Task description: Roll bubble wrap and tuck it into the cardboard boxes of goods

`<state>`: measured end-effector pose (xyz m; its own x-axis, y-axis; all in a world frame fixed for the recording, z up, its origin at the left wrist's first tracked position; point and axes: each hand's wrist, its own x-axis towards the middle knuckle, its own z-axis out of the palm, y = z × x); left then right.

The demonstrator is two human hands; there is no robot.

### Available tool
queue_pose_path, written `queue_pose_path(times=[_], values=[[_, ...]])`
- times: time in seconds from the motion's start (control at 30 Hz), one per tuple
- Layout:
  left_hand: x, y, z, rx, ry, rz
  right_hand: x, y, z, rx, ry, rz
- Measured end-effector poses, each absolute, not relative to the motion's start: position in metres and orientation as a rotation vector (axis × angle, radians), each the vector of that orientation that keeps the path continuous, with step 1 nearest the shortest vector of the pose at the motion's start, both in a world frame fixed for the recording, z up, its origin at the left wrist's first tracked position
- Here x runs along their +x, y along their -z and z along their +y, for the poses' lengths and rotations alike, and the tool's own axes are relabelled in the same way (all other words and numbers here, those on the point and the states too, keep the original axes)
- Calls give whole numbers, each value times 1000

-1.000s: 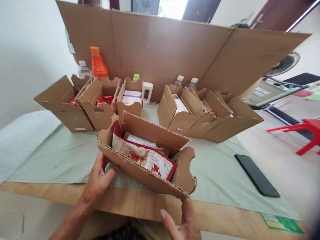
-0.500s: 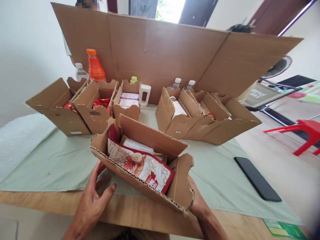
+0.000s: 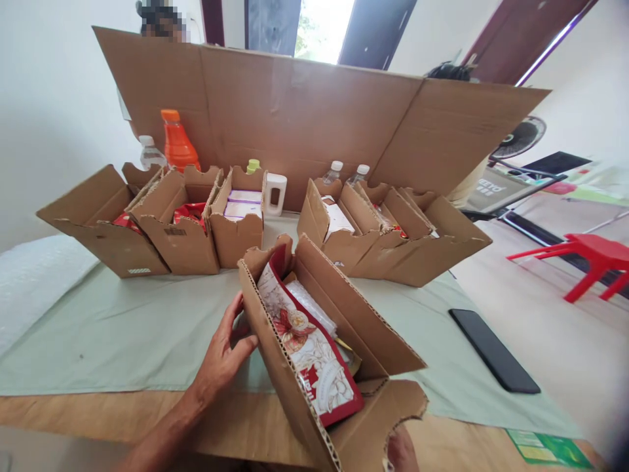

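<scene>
Left hand (image 3: 223, 357) half-open, thumb apart from fingers, gripping nothing; contact with open brown corrugated-cardboard box (image 3: 356, 321) unclear. Right hand (image 3: 401, 451) mostly hidden behind box's near end; grip cannot be told. Box lower centre, slanted, bottom corner cut off. Inside: red-and-white printed pouch (image 3: 307, 351), partly covering clear bubble-wrapped item (image 3: 312, 307).

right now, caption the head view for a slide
Left fingers at an open cardboard box holding a red-edged pouch.

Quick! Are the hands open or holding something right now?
Left hand: open, thumb and fingers apart, at the side of the front box.
Right hand: mostly hidden behind the box's end; can't tell if it's gripping.
</scene>
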<state>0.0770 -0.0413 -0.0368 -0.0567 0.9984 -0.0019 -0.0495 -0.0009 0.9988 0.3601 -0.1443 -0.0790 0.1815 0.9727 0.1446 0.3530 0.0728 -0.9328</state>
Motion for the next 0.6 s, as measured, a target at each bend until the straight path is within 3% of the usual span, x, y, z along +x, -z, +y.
queue_pose_path(times=[0.3,0.6], values=[[94,17,13,1348,-1347,1174,366,37,-63,-1259,-746,-1425],[107,43,18,1317,-1365,1084,339,54,-79,-1327,-714,-1487]])
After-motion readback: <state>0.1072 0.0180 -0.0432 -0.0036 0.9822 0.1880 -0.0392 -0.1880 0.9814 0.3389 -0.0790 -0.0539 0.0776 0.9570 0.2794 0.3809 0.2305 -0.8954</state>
